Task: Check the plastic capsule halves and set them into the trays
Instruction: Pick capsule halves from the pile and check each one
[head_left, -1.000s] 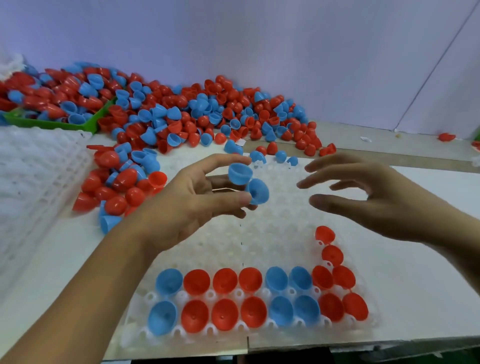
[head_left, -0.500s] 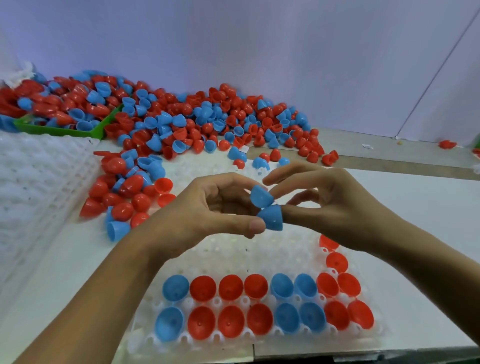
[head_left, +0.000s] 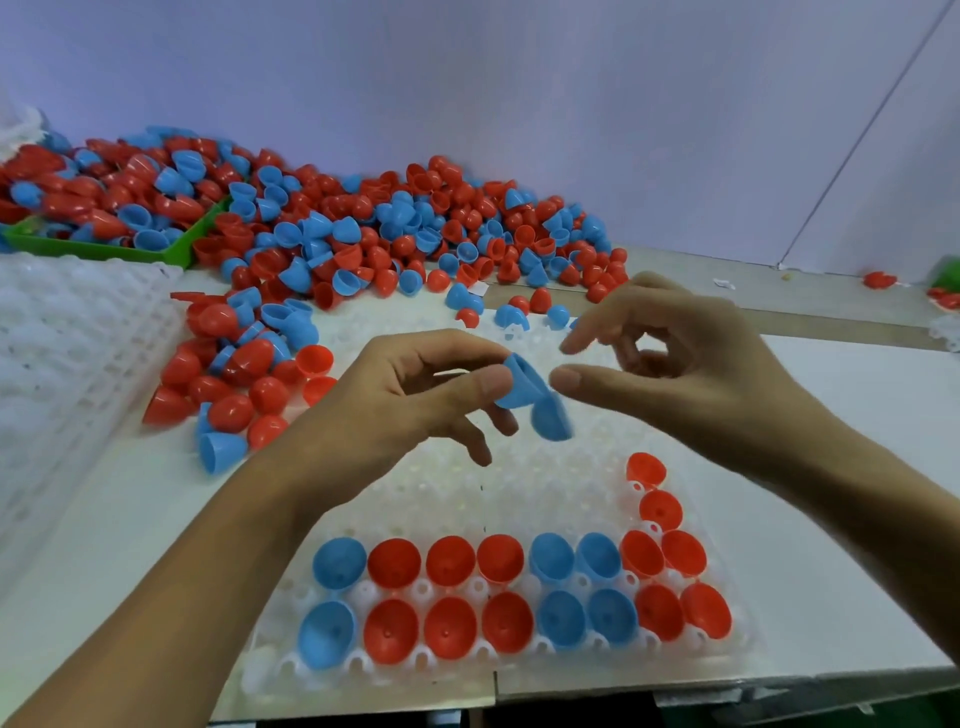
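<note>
My left hand (head_left: 415, 400) pinches a blue capsule half (head_left: 519, 382) between thumb and forefinger, above the white tray (head_left: 519, 467). A second blue half (head_left: 551, 422) is just below it, blurred; I cannot tell whether anything holds it. My right hand (head_left: 685, 364) hovers beside them with fingers spread, its thumb tip close to the blue halves but gripping nothing. At the tray's near edge, two rows of red and blue halves (head_left: 447, 597) sit open side up, and more red halves (head_left: 660, 509) run up its right side.
A large heap of loose red and blue halves (head_left: 363, 234) lies at the back, spilling toward the tray's left (head_left: 234, 384). A green bin (head_left: 104, 249) of halves stands far left. Stacked white trays (head_left: 62, 338) fill the left edge. The table's front edge (head_left: 727, 686) is near.
My hands met over the tray with both blue halves between the fingertips. Now my right hand's fingers have come off them and spread, and the lower blue half sits lower.
</note>
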